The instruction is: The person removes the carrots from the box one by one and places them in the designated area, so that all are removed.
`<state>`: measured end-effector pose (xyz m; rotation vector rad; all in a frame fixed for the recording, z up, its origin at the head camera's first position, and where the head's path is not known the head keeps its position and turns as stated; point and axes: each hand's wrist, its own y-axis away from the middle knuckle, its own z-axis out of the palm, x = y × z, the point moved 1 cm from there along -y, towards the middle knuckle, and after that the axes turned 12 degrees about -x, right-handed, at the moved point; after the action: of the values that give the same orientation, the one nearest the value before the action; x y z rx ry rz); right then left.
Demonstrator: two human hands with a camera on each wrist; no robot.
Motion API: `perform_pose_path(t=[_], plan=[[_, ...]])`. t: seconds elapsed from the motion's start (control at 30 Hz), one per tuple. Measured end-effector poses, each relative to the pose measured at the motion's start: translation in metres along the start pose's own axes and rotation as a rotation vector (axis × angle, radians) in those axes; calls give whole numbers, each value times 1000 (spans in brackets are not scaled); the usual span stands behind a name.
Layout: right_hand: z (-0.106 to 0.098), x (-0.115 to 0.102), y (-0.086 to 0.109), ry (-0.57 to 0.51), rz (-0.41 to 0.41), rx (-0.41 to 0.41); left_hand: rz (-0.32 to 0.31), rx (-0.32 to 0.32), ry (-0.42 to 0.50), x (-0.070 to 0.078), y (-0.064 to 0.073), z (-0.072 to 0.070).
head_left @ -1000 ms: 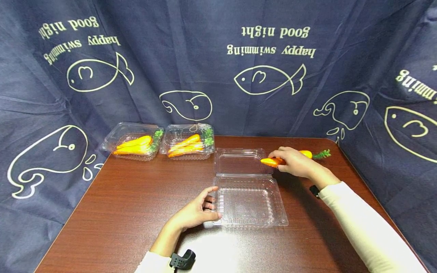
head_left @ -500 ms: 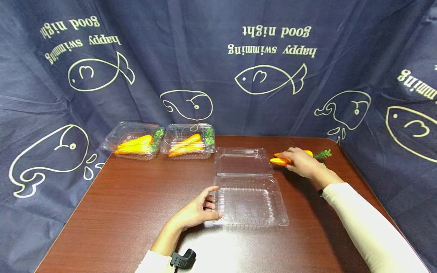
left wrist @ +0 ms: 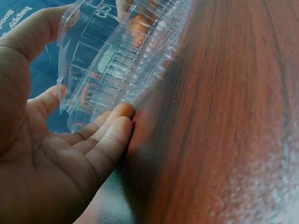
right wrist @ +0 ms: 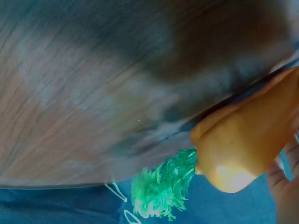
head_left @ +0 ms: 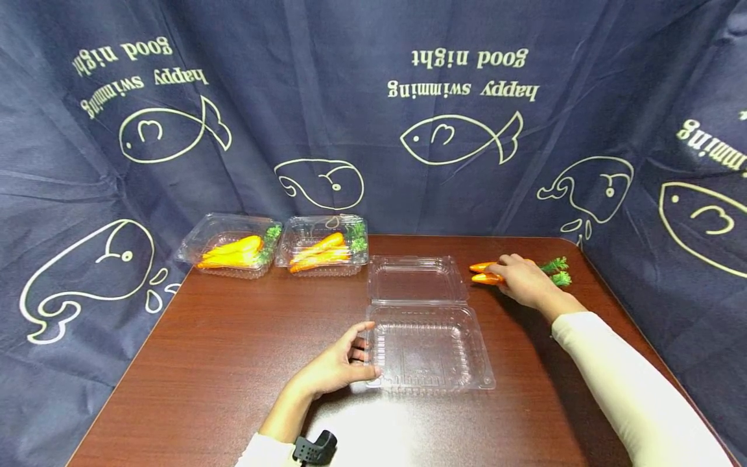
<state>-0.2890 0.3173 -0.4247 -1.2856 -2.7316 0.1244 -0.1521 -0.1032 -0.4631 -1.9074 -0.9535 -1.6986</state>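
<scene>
My left hand (head_left: 335,364) rests at the left side of an open clear plastic clamshell container (head_left: 432,383). Its thumb touches the near rim corner and its index finger the rim further back, as the left wrist view shows, with the other fingers low against the side wall. My right hand (head_left: 524,283) grips an orange carrot (head_left: 487,279) with a green leafy top, right of the container's lid (head_left: 417,280). Another carrot (head_left: 481,266) lies just behind it, partly covered by the hand. In the right wrist view, the carrot (right wrist: 243,144) fills the right side, fingers partly visible behind it.
Two closed clear containers (head_left: 192,250) with carrots inside stand side by side at the table's back left. A dark blue curtain (head_left: 327,91) with fish and whale drawings hangs behind and beside the brown table (head_left: 233,363).
My right hand has moved slightly right with the carrot, bringing it down beside the other one; both leafy tops now show. My left hand stays on the container's edge.
</scene>
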Motion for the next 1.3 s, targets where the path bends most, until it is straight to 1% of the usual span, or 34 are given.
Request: perform_pose_path(t=[0.2,0.33,0.53,0.7,0.9,1.13,1.3], plan=[[3,-3,-1,20,20,3,-3,1,-2,0,1,0],[2,-5,-1,9,42,0,7,2,-5,0,0,0],[1,-3,0,-3,85,-36,13,9,-15,1,-1,0],[2,-2,3,6,90,-52,15,10,-11,2,-1,1],[8,2,7,6,96,-38,8,10,-32,1,1,1],[10,2,9,-2,74,29,5,12,-32,1,1,0],[10,0,9,-12,96,18,-4,14,-26,2,1,1]])
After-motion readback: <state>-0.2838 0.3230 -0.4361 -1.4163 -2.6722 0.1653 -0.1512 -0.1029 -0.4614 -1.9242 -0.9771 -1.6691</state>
